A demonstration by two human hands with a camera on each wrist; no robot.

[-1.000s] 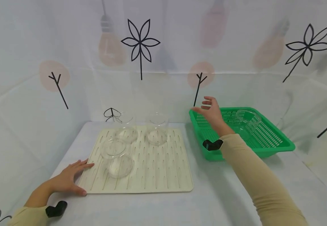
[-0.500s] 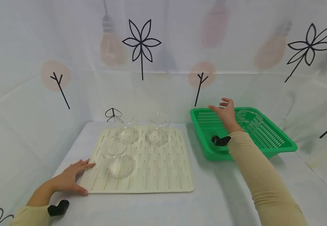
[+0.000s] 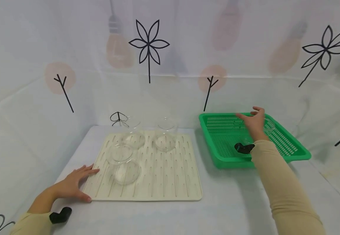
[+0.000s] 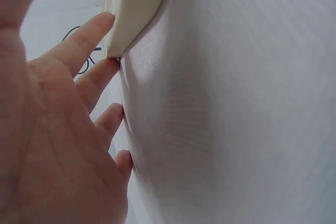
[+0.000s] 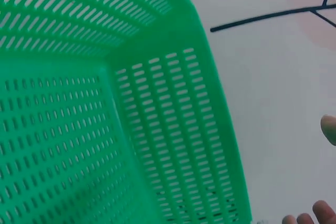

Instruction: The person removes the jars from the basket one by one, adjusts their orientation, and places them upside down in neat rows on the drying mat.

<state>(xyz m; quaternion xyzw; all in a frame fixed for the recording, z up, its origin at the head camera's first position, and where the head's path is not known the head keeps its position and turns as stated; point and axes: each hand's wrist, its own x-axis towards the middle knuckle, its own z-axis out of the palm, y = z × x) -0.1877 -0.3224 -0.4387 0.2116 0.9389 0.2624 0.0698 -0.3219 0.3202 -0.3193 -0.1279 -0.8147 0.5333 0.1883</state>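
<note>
My left hand [image 3: 72,185] rests with spread fingers along the left edge of a cream ridged mat [image 3: 175,176]; in the left wrist view two fingertips meet the mat's edge [image 4: 136,9]. Three clear round containers, a near one [image 3: 124,164], a far left one [image 3: 133,133] and a far right one [image 3: 165,133], stand on the mat. My right hand [image 3: 255,123] is over a green slotted basket [image 3: 234,164], thumb and fingers apart. Just behind it another clear container [image 3: 270,125] sits in the basket, partly hidden by the hand.
White cloth [image 3: 170,218] covers the table. A printed curtain [image 3: 170,94] hangs close behind the mat and basket. In the right wrist view the slotted basket wall [image 5: 173,119] rises beside the right hand's fingertips [image 5: 323,211].
My right hand has moved right across the basket and a little lower, from its left rim to the clear container. The left hand stays on the mat's edge.
</note>
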